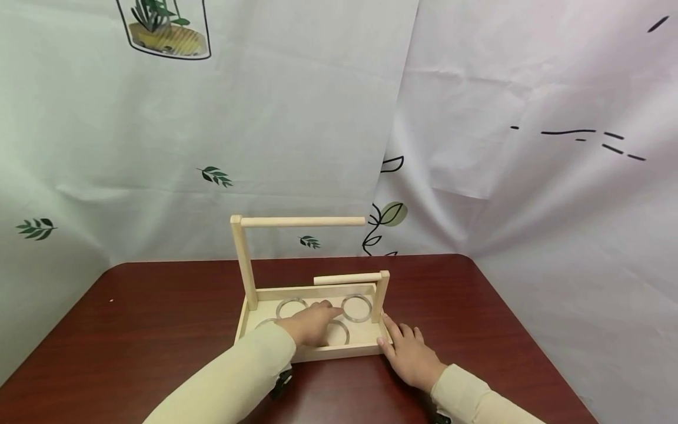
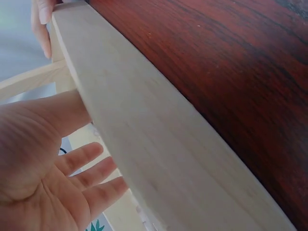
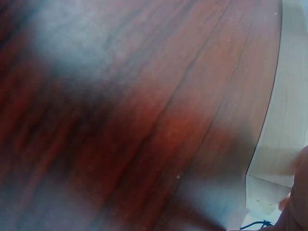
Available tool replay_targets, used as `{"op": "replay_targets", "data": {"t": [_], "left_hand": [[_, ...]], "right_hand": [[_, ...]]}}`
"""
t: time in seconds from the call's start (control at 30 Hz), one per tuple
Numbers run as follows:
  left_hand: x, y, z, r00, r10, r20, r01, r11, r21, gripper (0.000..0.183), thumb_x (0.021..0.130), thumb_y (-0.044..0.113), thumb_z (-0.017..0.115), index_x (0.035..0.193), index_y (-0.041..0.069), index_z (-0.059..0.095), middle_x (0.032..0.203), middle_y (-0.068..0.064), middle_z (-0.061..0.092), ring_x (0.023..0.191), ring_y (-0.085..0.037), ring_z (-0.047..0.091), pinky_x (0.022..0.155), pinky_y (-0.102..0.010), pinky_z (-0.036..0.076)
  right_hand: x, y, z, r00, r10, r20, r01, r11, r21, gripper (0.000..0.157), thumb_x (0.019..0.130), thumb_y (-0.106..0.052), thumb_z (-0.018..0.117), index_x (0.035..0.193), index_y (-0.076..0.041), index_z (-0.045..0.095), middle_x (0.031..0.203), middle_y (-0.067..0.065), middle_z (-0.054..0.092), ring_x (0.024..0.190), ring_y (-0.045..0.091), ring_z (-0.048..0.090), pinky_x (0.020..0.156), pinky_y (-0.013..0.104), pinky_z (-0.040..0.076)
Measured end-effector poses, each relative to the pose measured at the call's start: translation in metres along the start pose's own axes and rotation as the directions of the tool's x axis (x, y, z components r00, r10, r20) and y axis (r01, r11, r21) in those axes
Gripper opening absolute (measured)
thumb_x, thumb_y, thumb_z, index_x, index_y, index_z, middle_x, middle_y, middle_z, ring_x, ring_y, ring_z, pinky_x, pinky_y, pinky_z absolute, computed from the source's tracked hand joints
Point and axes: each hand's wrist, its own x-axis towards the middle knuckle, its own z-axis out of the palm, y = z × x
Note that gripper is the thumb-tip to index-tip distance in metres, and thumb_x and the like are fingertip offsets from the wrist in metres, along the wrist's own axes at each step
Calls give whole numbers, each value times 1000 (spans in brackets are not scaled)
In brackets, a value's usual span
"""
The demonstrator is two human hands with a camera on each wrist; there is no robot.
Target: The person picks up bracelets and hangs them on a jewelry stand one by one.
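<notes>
In the head view, a pale wooden tray (image 1: 349, 351) sits on the dark red table (image 1: 159, 335), just below the middle of the frame. A tall post (image 1: 243, 265) stands at its left end, with a long bar (image 1: 302, 222) running from its top toward the right of the frame. At the tray's right end a shorter post (image 1: 379, 300) bears a short bar (image 1: 346, 279) that points left. Rings (image 1: 357, 308) lie on the tray's floor; four can be made out, the lower left one mostly covered by an arm.

The left hand (image 1: 309, 325) reaches over the near wall into the tray, between the rings. Its grip looks released: the fingers are loosely extended in the left wrist view, though the thumb tip is hidden behind the wall. Whether it touches a ring cannot be told.

The right hand (image 1: 413, 354) rests against the tray's near right corner, thumb at the corner and fingers lying along the end, extended rather than clenched. In the right wrist view only a blurred part of it shows, at the lower right edge of the frame.

Cream sleeves (image 1: 228, 377) cover both arms. Behind the table hangs a white cloth (image 1: 296, 118) printed with leaves, with a drawn jar (image 1: 168, 36) at upper left.
</notes>
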Motion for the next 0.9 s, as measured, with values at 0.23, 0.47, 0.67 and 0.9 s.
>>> {"op": "replay_targets", "data": {"t": [0.23, 0.47, 0.67, 0.9], "left_hand": [[4, 0, 1, 998, -39, 52, 37, 999, 30, 69, 69, -8, 71, 134, 14, 59, 114, -9, 56, 105, -25, 54, 87, -37, 47], [1, 2, -3, 991, -80, 109, 76, 996, 40, 66, 76, -9, 65, 135, 19, 59, 123, -7, 52, 113, -23, 49, 89, -37, 43], [3, 1, -4, 989, -65, 130, 61, 998, 36, 64, 76, -7, 66, 132, 21, 61, 115, -4, 51, 107, -20, 48, 88, -34, 42], [8, -3, -3, 990, -36, 140, 32, 999, 26, 57, 70, -8, 73, 121, 16, 67, 102, -2, 48, 93, -16, 44, 75, -27, 39]], "right_hand": [[0, 0, 0, 1000, 19, 11, -19, 1000, 1, 58, 101, -47, 41, 152, -21, 31, 139, 26, 43, 129, 58, 32, 82, 71, 41], [0, 0, 2, 1000, 23, 21, -23, 1000, 0, 59, 101, -49, 40, 153, -22, 31, 140, 26, 42, 130, 57, 31, 81, 69, 42], [0, -2, 1, 1000, 24, 11, -24, 1000, -4, 58, 101, -48, 40, 152, -22, 31, 140, 25, 43, 130, 57, 31, 80, 70, 42], [-1, -3, -1, 1000, 26, 2, -26, 1000, -6, 58, 101, -47, 41, 152, -21, 31, 139, 26, 43, 129, 57, 32, 80, 72, 41]]}}
